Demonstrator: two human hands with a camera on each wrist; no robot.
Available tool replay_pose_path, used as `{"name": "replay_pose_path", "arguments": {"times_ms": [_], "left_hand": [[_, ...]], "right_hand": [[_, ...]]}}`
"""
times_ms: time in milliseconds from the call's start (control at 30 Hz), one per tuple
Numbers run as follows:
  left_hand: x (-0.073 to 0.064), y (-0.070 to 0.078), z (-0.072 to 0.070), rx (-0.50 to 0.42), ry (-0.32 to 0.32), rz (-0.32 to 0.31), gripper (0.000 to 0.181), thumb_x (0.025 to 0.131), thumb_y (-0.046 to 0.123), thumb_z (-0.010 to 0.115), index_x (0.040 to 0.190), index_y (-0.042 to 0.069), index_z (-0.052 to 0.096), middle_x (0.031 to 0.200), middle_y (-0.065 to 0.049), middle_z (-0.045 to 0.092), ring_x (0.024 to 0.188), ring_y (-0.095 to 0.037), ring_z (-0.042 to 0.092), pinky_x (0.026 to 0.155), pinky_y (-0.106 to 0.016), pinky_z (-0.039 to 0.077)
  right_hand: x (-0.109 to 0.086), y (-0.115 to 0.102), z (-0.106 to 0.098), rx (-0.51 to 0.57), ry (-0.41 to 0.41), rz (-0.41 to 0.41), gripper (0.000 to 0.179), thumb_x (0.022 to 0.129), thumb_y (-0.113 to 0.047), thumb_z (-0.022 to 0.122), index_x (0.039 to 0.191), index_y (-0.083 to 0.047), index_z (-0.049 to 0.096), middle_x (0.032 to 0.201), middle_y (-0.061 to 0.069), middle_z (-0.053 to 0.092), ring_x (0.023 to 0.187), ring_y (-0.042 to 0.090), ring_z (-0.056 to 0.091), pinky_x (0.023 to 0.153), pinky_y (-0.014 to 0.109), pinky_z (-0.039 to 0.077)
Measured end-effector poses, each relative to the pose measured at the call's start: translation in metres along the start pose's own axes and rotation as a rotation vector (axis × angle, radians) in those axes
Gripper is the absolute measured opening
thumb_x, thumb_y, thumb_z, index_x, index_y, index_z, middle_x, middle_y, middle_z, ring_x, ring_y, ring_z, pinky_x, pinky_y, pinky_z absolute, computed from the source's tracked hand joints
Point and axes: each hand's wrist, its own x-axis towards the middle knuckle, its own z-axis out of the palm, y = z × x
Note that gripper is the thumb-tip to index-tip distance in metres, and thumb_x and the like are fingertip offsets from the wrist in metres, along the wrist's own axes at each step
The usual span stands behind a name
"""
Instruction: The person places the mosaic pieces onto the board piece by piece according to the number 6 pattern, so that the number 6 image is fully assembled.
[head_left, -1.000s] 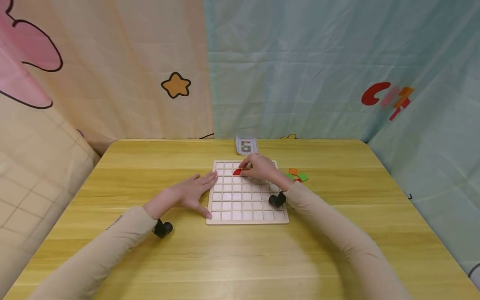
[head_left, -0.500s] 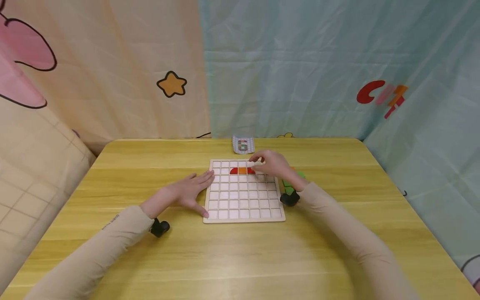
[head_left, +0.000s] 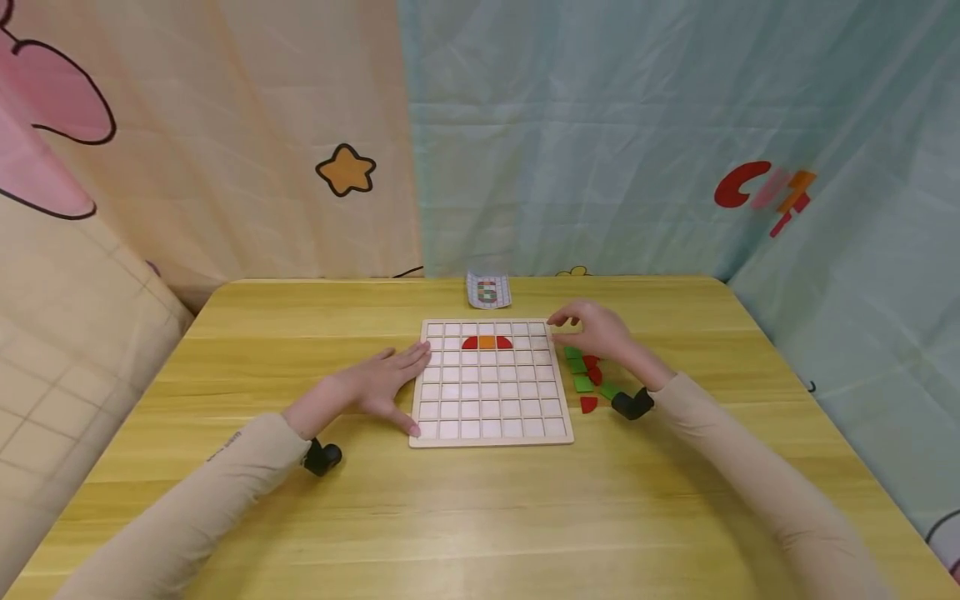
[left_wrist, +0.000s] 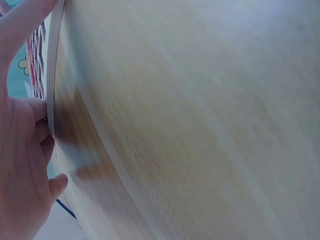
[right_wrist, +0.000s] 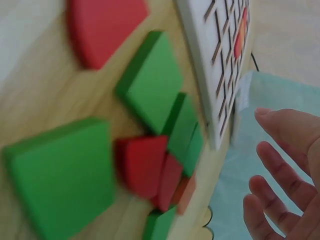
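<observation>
A wooden board with a square grid (head_left: 491, 442) lies on the table. In its second row from the back sit an orange square tile (head_left: 487, 342) with a red quarter-round tile on each side. My left hand (head_left: 386, 387) rests spread along the board's left edge, fingertips on the frame and thumb at the near corner. Off the far right corner hovers my right hand (head_left: 596, 332), fingers bent loosely and apart; the right wrist view shows nothing between thumb and fingers. Below it lie loose green square tiles (right_wrist: 62, 175) and red quarter-round tiles (right_wrist: 142, 165).
Behind the board lies a small printed card (head_left: 488, 292) with a coloured pattern on a grid. A loose orange tile (right_wrist: 185, 195) is partly hidden among the others. Patterned curtains (head_left: 600, 167) hang behind the wooden table (head_left: 480, 517).
My right hand has drawn back from the tile row towards the loose tiles, uncovering the orange tile and the right-hand red one. The left hand keeps its place on the board's edge.
</observation>
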Motion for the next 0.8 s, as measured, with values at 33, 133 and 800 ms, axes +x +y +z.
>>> {"name": "replay_pose_path", "arguments": {"times_ms": [33, 133, 800], "left_hand": [[0.0, 0.0, 0.0, -0.006, 0.001, 0.001, 0.122, 0.072, 0.075, 0.062, 0.154, 0.002, 0.007, 0.163, -0.013, -0.002, 0.151, -0.029, 0.002, 0.12, -0.056, 0.009], [0.0, -0.001, 0.0, -0.015, -0.006, 0.001, 0.122, 0.073, 0.074, 0.063, 0.154, 0.002, 0.007, 0.163, -0.013, -0.003, 0.151, -0.028, 0.001, 0.12, -0.055, 0.008], [-0.001, -0.002, 0.002, -0.021, 0.021, 0.023, 0.121, 0.073, 0.071, 0.065, 0.153, -0.001, 0.01, 0.162, -0.017, 0.0, 0.15, -0.032, 0.005, 0.119, -0.057, 0.01]], "right_hand": [[-0.003, 0.003, 0.0, -0.001, 0.005, -0.007, 0.028, 0.085, -0.02, 0.073, 0.111, -0.008, 0.071, 0.107, 0.009, 0.07, 0.096, 0.026, 0.062, 0.082, 0.043, 0.053], [-0.01, 0.012, -0.001, 0.012, 0.011, -0.005, 0.028, 0.084, -0.018, 0.074, 0.111, -0.007, 0.072, 0.106, 0.011, 0.071, 0.097, 0.028, 0.062, 0.083, 0.045, 0.053], [-0.032, 0.048, -0.011, 0.148, -0.009, 0.139, 0.037, 0.087, -0.014, 0.071, 0.122, -0.004, 0.065, 0.118, 0.02, 0.066, 0.109, 0.037, 0.058, 0.093, 0.052, 0.048]]}}
